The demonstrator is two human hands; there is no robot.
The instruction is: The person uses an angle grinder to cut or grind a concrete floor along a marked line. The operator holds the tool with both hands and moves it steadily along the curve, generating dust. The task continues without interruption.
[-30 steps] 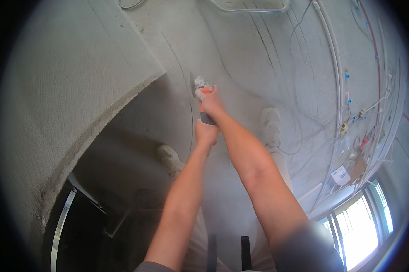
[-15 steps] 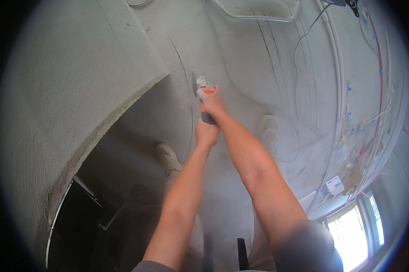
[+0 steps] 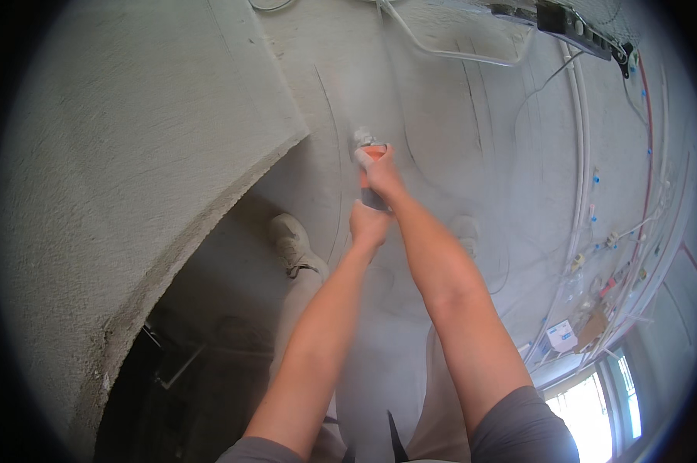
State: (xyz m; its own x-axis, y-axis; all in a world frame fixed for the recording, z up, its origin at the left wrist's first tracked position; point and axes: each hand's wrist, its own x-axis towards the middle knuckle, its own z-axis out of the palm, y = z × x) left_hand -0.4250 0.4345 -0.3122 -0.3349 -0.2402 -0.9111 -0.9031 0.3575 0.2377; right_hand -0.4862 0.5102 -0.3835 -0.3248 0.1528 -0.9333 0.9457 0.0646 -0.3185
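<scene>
An angle grinder (image 3: 374,198) with an orange and dark body and a grey metal head is held out in front of me, low over the dusty grey floor (image 3: 433,116). My right hand (image 3: 382,171) wraps round its orange front part, just behind the head. Farther back, my left hand (image 3: 369,224) is closed round the dark rear end. The disc is hard to make out in the haze, and whether it touches the floor I cannot tell. Beside the tool, on its left, a dark thin line (image 3: 330,96) runs along the floor.
A rough cement wall (image 3: 155,123) ends in a corner left of the grinder. Bent pale tubing (image 3: 464,55) and a black metal object (image 3: 580,31) lie ahead. Pipes (image 3: 578,154) and a white box (image 3: 562,336) are on the right. My left shoe (image 3: 288,235) stands behind the tool.
The whole view has shifted, bringing more of the black object into sight at the top right. Both hands keep their hold on the grinder. The haze around the tool's head looks thicker.
</scene>
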